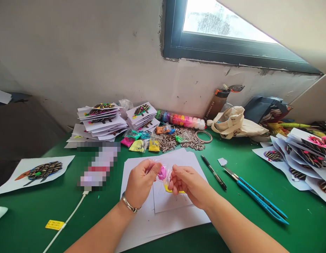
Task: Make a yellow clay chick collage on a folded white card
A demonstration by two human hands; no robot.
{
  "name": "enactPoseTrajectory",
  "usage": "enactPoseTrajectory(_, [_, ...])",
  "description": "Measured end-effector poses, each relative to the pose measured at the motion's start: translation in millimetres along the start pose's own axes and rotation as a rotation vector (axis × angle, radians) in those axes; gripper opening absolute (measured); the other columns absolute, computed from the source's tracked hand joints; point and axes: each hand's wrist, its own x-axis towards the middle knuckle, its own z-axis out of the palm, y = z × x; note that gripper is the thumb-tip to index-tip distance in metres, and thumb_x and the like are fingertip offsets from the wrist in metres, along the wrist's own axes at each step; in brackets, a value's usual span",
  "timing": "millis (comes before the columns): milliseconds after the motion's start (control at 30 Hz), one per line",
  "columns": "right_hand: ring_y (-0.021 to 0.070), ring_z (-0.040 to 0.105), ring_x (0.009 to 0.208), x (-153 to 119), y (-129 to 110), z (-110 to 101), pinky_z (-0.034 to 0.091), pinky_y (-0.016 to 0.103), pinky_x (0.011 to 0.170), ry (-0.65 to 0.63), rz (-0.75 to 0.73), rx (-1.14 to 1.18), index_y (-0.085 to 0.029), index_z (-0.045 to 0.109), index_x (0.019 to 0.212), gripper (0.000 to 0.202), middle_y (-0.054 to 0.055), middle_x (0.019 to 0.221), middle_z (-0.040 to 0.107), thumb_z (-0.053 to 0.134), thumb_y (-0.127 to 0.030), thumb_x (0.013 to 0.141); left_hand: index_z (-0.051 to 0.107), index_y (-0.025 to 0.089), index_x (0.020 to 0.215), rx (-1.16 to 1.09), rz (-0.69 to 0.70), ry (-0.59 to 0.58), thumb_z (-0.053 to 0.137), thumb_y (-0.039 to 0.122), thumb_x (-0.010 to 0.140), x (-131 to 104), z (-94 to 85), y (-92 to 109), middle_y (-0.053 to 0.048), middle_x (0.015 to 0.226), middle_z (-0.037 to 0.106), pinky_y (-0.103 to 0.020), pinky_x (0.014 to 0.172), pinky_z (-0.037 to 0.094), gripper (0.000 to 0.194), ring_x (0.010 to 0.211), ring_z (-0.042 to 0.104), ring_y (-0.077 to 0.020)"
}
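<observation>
The left hand [141,181], with a bracelet at its wrist, pinches a clear bag [166,165] between thumb and fingers. The right hand [190,182] has its thumb and fingertips pressed together at the other edge of that bag, seemingly gripping the film, the remaining fingers curled. The lump of pink clay [162,173] is in the bag, between the hands and above the small paper [163,203], which lies on a stack of larger sheets [135,221].

The likeliest trouble is the thin film: pulled hard from both sides, it could tear suddenly and let the clay drop onto the paper. Soft clay may also cling to the plastic or smear if the left thumb squeezes too firmly.

The yellow patch [168,188] on the small paper sits just under the right hand — partly hidden, so I cannot tell whether a finger touches it. A dipping knuckle could dent it or leave pink on yellow. The paper looks loose, so a brushing wrist might slide it over the sheets. Off to the right on the bench [239,232], the pen [213,172] and blue-handled tool [257,198] lie near the right forearm — a wide elbow swing might knock them.
</observation>
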Motion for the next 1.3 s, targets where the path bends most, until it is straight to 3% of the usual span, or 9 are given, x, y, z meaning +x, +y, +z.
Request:
enactPoseTrajectory(67, [0.0104, 0.052, 0.056, -0.7, -1.0, 2.0, 0.040, 0.027, 0.059, -0.023, -0.012, -0.005, -0.013, 0.063, 0.073, 0.037, 0.006, 0.072, 0.062, 0.058, -0.048, 0.082, 0.060, 0.017, 0.070, 0.014, 0.021, 0.006, 0.057, 0.046, 0.083, -1.2, -0.1, -0.7, 0.001, 0.063, 0.056, -0.022, 0.055, 0.041, 0.032, 0.059, 0.049, -0.0115])
enactPoseTrajectory(267, [0.0098, 0.050, 0.059, -0.4, -2.2, 3.2, 0.040, 0.025, 0.060, 0.086, -0.077, -0.095, -0.015, 0.063, 0.068, 0.025, 0.002, 0.067, 0.060, 0.064, -0.037, 0.079, 0.063, 0.016, 0.083, -0.220, -0.069, -0.166, 0.063, 0.046, 0.079, 0.6, 1.9, 5.2, -0.001, 0.072, 0.060, -0.023, 0.056, 0.045, 0.030, 0.062, 0.053, -0.0119])
enactPoseTrajectory(600, [0.0061, 0.038, 0.048, 0.7, 1.8, 3.4, 0.028, 0.021, 0.049, 0.115, -0.133, -0.036, -0.017, 0.053, 0.062, 0.033, -0.005, 0.052, 0.047, 0.071, -0.042, 0.073, 0.065, 0.014, 0.075, -0.536, -0.243, -0.132, 0.073, 0.038, 0.073, 1.0, 5.2, 7.6, 0.001, 0.064, 0.059, -0.020, 0.053, 0.043, 0.025, 0.056, 0.051, -0.0084])
enactPoseTrajectory(767, [0.0086, 0.045, 0.054, -1.1, 3.2, 4.8, 0.035, 0.023, 0.054, 0.090, -0.232, -0.025, -0.017, 0.056, 0.064, 0.031, -0.002, 0.058, 0.054, 0.063, -0.042, 0.081, 0.065, 0.016, 0.076, -0.783, -0.377, -0.188, 0.076, 0.032, 0.071, 0.7, 3.3, 12.5, 0.003, 0.067, 0.058, -0.020, 0.058, 0.045, 0.021, 0.057, 0.051, -0.0065])
enactPoseTrajectory(967, [0.0121, 0.053, 0.060, -3.7, -3.7, 2.4, 0.041, 0.026, 0.060, 0.049, -0.210, -0.051, -0.016, 0.063, 0.068, 0.027, 0.002, 0.065, 0.060, 0.061, -0.039, 0.083, 0.064, 0.016, 0.081, -0.711, -0.322, -0.343, 0.070, 0.041, 0.077, 3.0, -2.9, 12.9, 0.001, 0.071, 0.060, -0.021, 0.059, 0.044, 0.026, 0.061, 0.052, -0.0084])
enactPoseTrajectory(1133, [0.0108, 0.051, 0.055, -2.1, -3.3, 1.5, 0.041, 0.025, 0.057, 0.097, -0.204, -0.105, -0.016, 0.064, 0.067, 0.026, 0.001, 0.061, 0.059, 0.065, -0.039, 0.079, 0.065, 0.016, 0.076, -0.702, -0.375, -0.291, 0.075, 0.031, 0.072, 2.3, -0.7, 10.4, 0.001, 0.069, 0.062, -0.020, 0.062, 0.044, 0.018, 0.061, 0.052, -0.0077])
enactPoseTrajectory(1300, [0.0132, 0.055, 0.060, -2.0, -1.5, 3.0, 0.044, 0.029, 0.062, 0.017, -0.219, -0.015, -0.017, 0.068, 0.075, 0.020, 0.003, 0.068, 0.063, 0.064, -0.036, 0.081, 0.065, 0.017, 0.075, -0.894, -0.444, -0.287, 0.074, 0.023, 0.074, 2.4, 0.3, 9.5, 0.003, 0.066, 0.059, -0.021, 0.063, 0.046, 0.011, 0.058, 0.052, -0.0066])
